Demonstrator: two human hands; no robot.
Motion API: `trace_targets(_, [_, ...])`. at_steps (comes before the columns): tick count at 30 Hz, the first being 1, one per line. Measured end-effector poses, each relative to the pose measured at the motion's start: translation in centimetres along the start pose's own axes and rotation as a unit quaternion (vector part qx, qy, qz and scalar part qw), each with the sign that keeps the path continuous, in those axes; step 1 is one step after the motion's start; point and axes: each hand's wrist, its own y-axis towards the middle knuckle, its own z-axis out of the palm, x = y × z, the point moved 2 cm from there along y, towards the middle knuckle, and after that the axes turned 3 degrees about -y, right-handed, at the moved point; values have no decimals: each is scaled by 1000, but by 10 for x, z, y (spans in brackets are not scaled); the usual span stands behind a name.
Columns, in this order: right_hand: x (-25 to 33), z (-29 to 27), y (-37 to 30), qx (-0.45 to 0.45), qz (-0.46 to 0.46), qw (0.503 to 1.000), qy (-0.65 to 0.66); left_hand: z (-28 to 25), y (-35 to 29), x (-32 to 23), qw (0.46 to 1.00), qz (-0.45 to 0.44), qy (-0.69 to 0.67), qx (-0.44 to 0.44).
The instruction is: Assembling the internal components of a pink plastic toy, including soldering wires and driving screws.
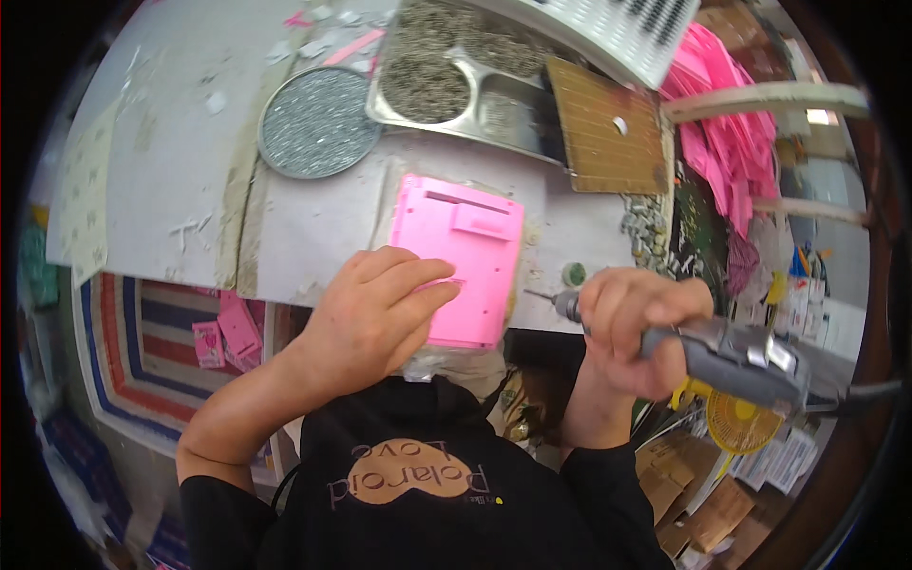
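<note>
A flat pink plastic panel (480, 271) with slots, small holes and a raised block lies on the table in front of me. My left hand (375, 309) rests over its lower left part. The fingers are stretched across the surface, tips near a small slot, and the thumb is hidden. Just right of the panel, my right hand (641, 328) is wrapped around a grey electric screwdriver (708, 366). Its thin bit points left toward the panel without touching it, and a cable trails off to the right.
Beyond the panel stand a round dish (318, 123) of small silvery metal pieces and a metal tray (518, 142) heaped with screws. A brown board (613, 133) leans by the tray. Pink parts lie in a striped-lined bin (157, 366) at lower left. A small green round thing (574, 275) sits near the bit.
</note>
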Motion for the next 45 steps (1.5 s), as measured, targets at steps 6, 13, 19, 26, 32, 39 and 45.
trace_targets(6, [-32, -24, -9, -58, 17, 998, -31, 36, 28, 1, 996, 6, 84, 29])
trace_targets(13, [-51, -23, -5, -64, 42, 997, -21, 34, 34, -1, 992, 2, 116, 41])
trace_targets(19, [-16, -16, -32, -27, 64, 997, 40, 37, 28, -3, 992, -15, 115, 43])
trace_targets(26, [-6, -4, -31, -79, 79, 993, 33, 22, 61, 15, 984, -48, 143, -96])
trace_targets(32, [34, -20, 13, -11, -86, 996, 15, -49, 44, 15, 997, 25, 53, -53])
trace_targets(39, [31, -34, 16, -73, -24, 997, 3, -85, -413, 156, 591, -511, 192, -594])
trace_targets(45, [-7, -16, 43, -41, 34, 998, 31, 112, -671, 165, 323, -772, -55, -544])
